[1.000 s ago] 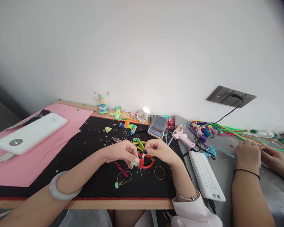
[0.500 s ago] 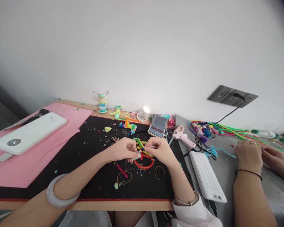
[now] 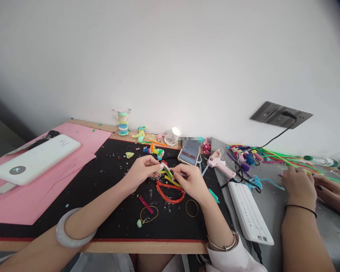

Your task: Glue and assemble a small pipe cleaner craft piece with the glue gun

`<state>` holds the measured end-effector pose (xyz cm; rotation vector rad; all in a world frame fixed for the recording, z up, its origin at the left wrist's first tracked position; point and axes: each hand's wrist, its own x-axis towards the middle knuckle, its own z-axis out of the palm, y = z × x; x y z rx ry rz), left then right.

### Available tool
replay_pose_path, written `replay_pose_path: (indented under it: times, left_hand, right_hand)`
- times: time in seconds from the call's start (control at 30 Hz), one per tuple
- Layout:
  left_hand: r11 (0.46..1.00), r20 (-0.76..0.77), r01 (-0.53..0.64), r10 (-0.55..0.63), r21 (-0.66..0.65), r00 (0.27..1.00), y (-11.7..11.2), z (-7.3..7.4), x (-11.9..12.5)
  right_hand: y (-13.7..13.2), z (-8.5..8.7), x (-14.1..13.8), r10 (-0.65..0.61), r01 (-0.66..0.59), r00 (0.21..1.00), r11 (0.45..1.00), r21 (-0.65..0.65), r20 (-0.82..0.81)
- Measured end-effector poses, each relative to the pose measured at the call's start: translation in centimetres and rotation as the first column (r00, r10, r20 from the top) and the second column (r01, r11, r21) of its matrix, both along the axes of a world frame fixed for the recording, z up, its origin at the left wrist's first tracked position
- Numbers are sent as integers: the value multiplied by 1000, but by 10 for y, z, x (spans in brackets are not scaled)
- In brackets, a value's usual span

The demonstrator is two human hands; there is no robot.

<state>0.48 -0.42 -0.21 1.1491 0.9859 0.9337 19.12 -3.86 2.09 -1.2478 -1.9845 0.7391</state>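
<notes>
My left hand (image 3: 143, 170) is closed in a pinch on the upper end of a short coloured pipe-cleaner piece (image 3: 167, 170), with white, green and red showing. From the other side, my right hand (image 3: 190, 179) has its fingertips closed at the lower end of that piece. A pale thin stick (image 3: 184, 174) shows between the right fingers; what it is I cannot make out. Just below both hands, on the black mat (image 3: 113, 211), lie a red-orange loop (image 3: 170, 200) and yellow pipe cleaners (image 3: 172, 181). My fingers partly hide these.
Beyond my hands stand a phone (image 3: 188, 153) and a paper cup (image 3: 172, 136). A pink glue gun (image 3: 222, 168) and a white power strip (image 3: 251, 213) lie to the right, beside a co-worker's hands (image 3: 300, 189). At left, a white power bank (image 3: 36, 158) rests on pink paper (image 3: 59, 181).
My left hand has risen slightly, and the piece now slants between both hands. Teal pieces show beside my right forearm. The co-worker's hands have shifted slightly.
</notes>
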Motion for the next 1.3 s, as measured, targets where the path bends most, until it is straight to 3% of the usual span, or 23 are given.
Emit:
replay_pose_path:
  times: [0.27,0.53,0.87,1.3]
  left_hand:
    - [991,228,66,-38,-118,973,-1,-1,-1]
    - [976,373,153,-87,-153,924,1,-3,-2]
    - [946,415,241,-134,-217,900,-1,-2,-2]
    - [929,359,306,-218,-209,907,-2,-3,-5]
  right_hand:
    - [2,-3,0,-11,10,1000,1000,27,7]
    - [6,-7,-3,-45,33,986,996,-79,-162]
    - [11,-13,0,-94,-25,924,952,-305,-371]
    - [9,-12,0,-98,-69,899,931,-359,-427]
